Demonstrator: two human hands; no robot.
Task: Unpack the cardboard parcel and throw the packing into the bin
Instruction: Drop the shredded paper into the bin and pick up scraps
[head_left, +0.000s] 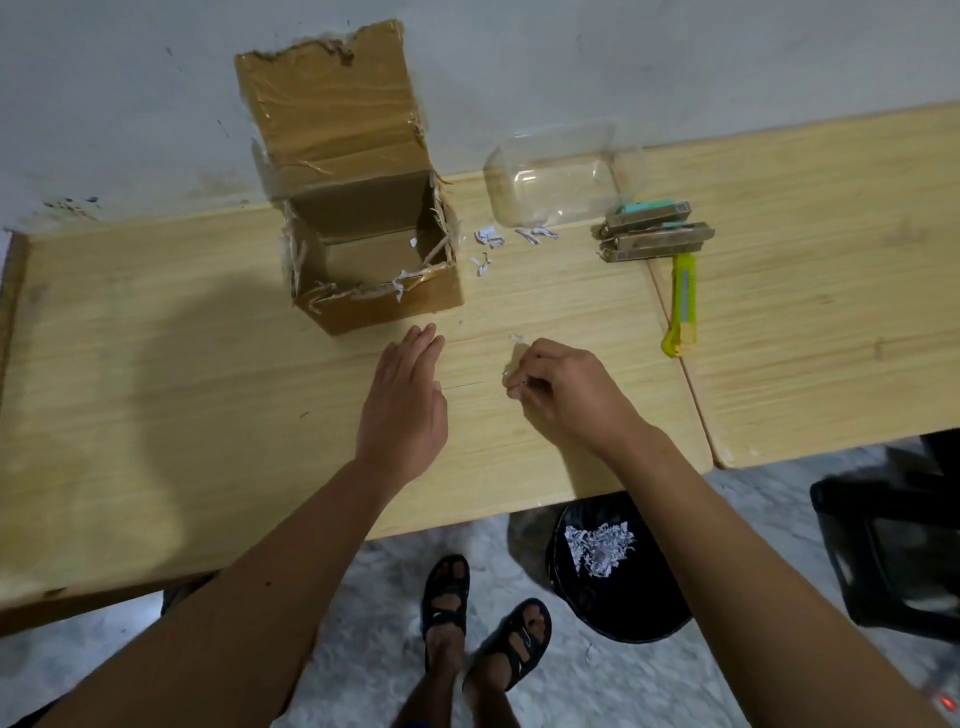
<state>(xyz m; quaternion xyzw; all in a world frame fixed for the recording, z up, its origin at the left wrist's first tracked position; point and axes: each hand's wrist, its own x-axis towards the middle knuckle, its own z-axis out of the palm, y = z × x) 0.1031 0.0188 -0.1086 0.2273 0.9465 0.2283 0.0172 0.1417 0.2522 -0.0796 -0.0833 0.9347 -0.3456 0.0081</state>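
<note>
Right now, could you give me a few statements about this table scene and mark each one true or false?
1. The cardboard box stands open on the table. True.
2. The right hand lies flat and holds nothing. False: its fingers pinch small paper scraps.
3. The yellow utility knife is inside the box. False: it lies on the table, to the right of the box.
4. Shredded paper already sits in the black bin on the floor. True.
5. The left hand grips the clear plastic container. False: its fingers are straight, well apart from the container.
</note>
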